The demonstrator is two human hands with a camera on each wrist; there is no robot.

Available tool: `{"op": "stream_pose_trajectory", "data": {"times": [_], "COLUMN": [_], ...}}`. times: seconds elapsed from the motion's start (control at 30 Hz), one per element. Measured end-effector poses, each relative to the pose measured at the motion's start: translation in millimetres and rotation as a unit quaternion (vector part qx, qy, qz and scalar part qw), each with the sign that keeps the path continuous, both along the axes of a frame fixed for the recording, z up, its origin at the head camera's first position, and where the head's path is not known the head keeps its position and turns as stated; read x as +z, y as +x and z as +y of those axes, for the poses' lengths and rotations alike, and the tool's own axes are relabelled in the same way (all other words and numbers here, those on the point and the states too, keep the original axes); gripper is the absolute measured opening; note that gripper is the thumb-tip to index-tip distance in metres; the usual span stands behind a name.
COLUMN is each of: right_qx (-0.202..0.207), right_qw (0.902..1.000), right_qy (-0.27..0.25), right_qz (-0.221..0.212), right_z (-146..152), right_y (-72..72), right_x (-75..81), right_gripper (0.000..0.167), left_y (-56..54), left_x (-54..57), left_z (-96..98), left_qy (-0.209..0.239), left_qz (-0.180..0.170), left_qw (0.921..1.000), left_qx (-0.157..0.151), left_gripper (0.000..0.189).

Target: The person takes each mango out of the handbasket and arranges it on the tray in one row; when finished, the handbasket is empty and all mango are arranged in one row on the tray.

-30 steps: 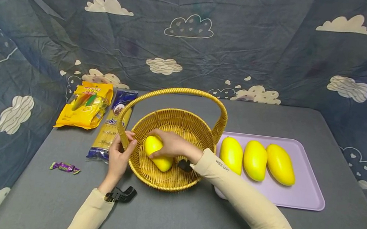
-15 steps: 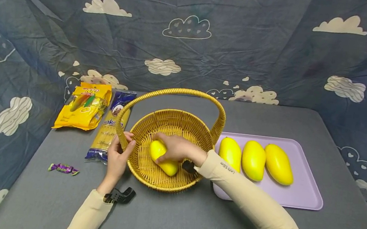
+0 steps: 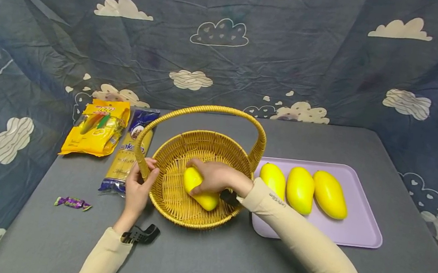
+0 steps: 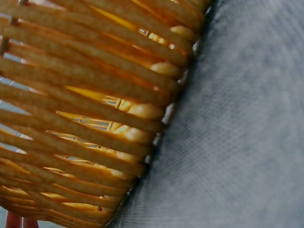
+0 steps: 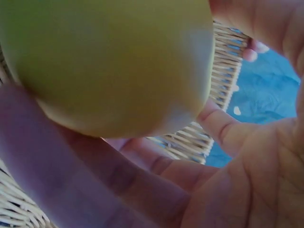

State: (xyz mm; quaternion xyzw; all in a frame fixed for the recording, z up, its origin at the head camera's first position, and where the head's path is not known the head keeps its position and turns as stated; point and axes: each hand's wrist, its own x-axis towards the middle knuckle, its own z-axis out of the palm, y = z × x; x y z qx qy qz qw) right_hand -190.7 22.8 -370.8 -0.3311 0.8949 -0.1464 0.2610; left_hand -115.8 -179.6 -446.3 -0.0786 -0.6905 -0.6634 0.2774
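Note:
Inside the golden wicker basket [image 3: 178, 213], my right hand [image 3: 216, 179] holds a yellow mango [image 3: 205, 200], fingers and thumb curled around it. The right wrist view shows that mango [image 5: 114, 66] large and close, with fingers bent beneath it and woven wicker behind. At the basket's left side, my left hand [image 3: 137, 190] grips the foot of the arched handle [image 3: 206, 108] near the rim. The left wrist view is filled by the basket's woven outer wall [image 4: 85, 118], with only fingertips [image 4: 23, 222] showing at the lower left.
To the right, a lilac tray [image 3: 363, 225] bears three mangoes [image 3: 300, 190], partly behind my right sleeve. On the left lie a yellow candy bag [image 3: 96, 129], a spaghetti pack [image 3: 125, 157] and a purple wrapped candy [image 3: 73, 203]. A cloud-patterned cloth [image 3: 219, 64] hangs behind.
My right hand has shifted the held mango a little to the right within the basket. My left hand keeps its grip at the handle. The whole view has drifted slightly left.

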Motion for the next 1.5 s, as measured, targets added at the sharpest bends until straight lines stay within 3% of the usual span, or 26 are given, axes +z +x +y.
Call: {"op": "stream_pose_trajectory", "data": {"times": [0.33, 0.6, 1.0, 1.2, 1.33, 1.5], "right_qx": [-0.027, -0.044, -0.05, -0.078, -0.094, -0.101], "right_qw": [0.9953, 0.9821, 0.9364, 0.9168, 0.9061, 0.8818], "right_qy": [-0.083, -0.175, -0.336, -0.382, -0.401, -0.44], "right_qz": [0.041, 0.054, 0.088, 0.085, 0.097, 0.135], "right_z": [19.8, 29.9, 50.1, 67.3, 77.2, 91.3], "right_y": [1.4, 7.8, 29.3, 40.0, 53.5, 68.1], "right_x": [13.7, 18.4, 25.8, 29.5, 40.8, 55.8], "right_gripper": [0.068, 0.075, 0.076, 0.079, 0.078, 0.077], "left_y": [0.9, 1.2, 0.3, -6.6, -1.4, 1.3], "left_x": [2.3, 3.1, 2.6, -12.7, -2.1, 3.7], "left_z": [1.9, 1.6, 1.7, -4.8, -1.8, 0.0], "left_qy": [0.007, 0.006, 0.004, 0.009, 0.005, -0.004], "left_qz": [0.002, 0.0, 0.0, -0.007, -0.005, -0.011], "left_qw": [1.0, 1.0, 1.0, 0.9999, 1.0, 0.9999], "left_qx": [-0.004, -0.003, -0.004, -0.003, -0.003, -0.001], "left_gripper": [0.01, 0.011, 0.01, 0.01, 0.009, 0.009]}}
